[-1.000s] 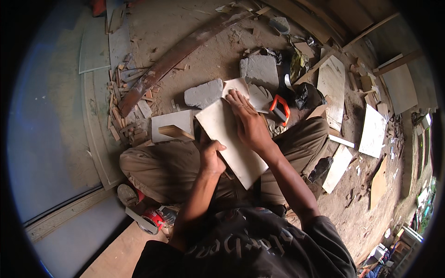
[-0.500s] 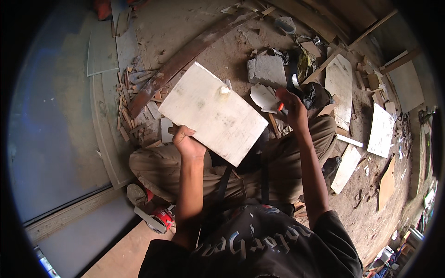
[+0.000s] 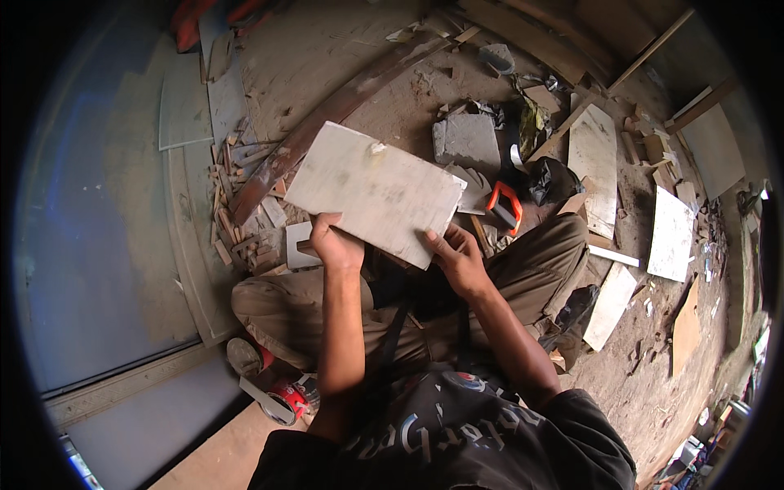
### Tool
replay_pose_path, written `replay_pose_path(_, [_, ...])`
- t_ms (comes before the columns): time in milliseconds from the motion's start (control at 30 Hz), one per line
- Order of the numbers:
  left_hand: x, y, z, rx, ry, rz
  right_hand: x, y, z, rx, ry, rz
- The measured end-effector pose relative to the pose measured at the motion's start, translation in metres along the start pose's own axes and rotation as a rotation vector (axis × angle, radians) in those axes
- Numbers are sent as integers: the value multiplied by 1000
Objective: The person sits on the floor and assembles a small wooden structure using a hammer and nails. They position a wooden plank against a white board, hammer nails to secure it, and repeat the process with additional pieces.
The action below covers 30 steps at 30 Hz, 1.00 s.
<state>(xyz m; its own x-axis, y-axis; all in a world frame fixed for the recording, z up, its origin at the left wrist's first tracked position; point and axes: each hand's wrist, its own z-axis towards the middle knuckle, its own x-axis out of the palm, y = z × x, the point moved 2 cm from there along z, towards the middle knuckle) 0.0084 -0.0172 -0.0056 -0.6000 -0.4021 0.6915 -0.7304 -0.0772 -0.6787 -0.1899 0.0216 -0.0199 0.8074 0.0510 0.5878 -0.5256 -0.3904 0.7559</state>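
Observation:
A white rectangular board [image 3: 371,192], scuffed and smudged, is held tilted above my crossed legs. On its near left edge my left hand [image 3: 336,245] is closed, thumb on top. At its right end my right hand [image 3: 459,260] grips the near corner, thumb on the face and fingers underneath. A small chipped spot shows near the board's far edge. Just beyond my right hand lies an orange-and-black looped handle [image 3: 505,207], like that of a hand saw; I cannot make out its blade clearly.
A grey block [image 3: 467,140] and a black plastic bag [image 3: 554,180] lie ahead. A long brown beam [image 3: 327,106] crosses the floor, with wood scraps [image 3: 237,237] to its left. Loose boards [image 3: 670,233] are scattered at right. A red can [image 3: 287,400] stands by my left foot.
My right hand has let go of the orange-handled tool, now on the ground, and has come down to grip the board's right end. The board has turned somewhat to lie more crosswise.

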Motion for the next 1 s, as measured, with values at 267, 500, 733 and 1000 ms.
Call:
replay_pose_path(267, [74,16,-62,533,927,1421,-21,12,-5,-138,-30,-115])
replay_pose_path(500, [58,-28,26,842,878,2195,-32,31,-50,-143,-47,-356])
replay_pose_path(733, [59,-1,4,709,855,1448,-40,30,-46,-135,-112,-197])
replay_pose_path(1000, [52,-27,35,629,413,1760,-48,54,-44,-242,-187,-352])
